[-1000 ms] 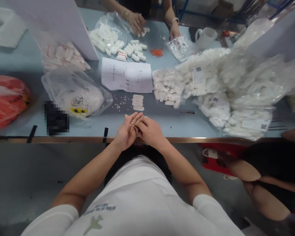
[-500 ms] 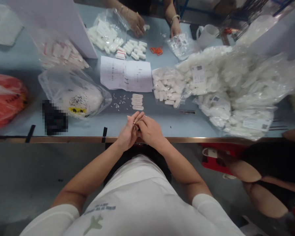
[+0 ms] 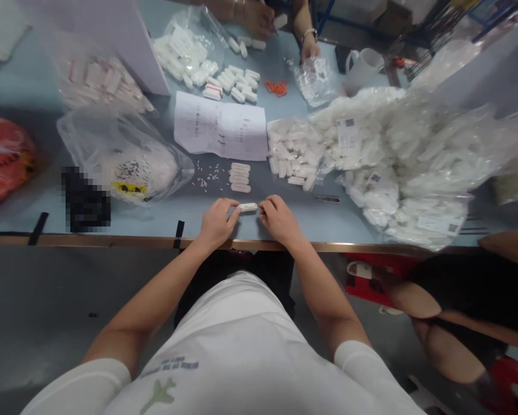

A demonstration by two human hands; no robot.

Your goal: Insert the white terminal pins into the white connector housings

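My left hand (image 3: 219,222) pinches the left end of a small white oblong plastic piece (image 3: 248,207) just above the table near its front edge. Close by the piece's right end is my right hand (image 3: 279,219), its fingers curled together; whatever they hold, if anything, is hidden. Several similar white pieces (image 3: 240,177) lie in a neat stack of rows beyond my hands. Tiny white bits (image 3: 207,177) are scattered to the left of that stack. To the right, a clear bag (image 3: 294,153) is full of more white pieces.
A creased printed sheet (image 3: 220,125) lies behind the stack. Tweezers-like metal tool (image 3: 326,199) rests at right, before bulky clear bags (image 3: 431,216). A plastic-wrapped bundle (image 3: 142,173) sits left. Across the table, a co-worker's hands (image 3: 309,49) are near orange pieces (image 3: 276,88) and white ones.
My hands, earlier cupped together at the table edge, have moved forward and apart. The white piece now shows in my left fingers. The co-worker's left-side hand has moved back, holding a white piece.
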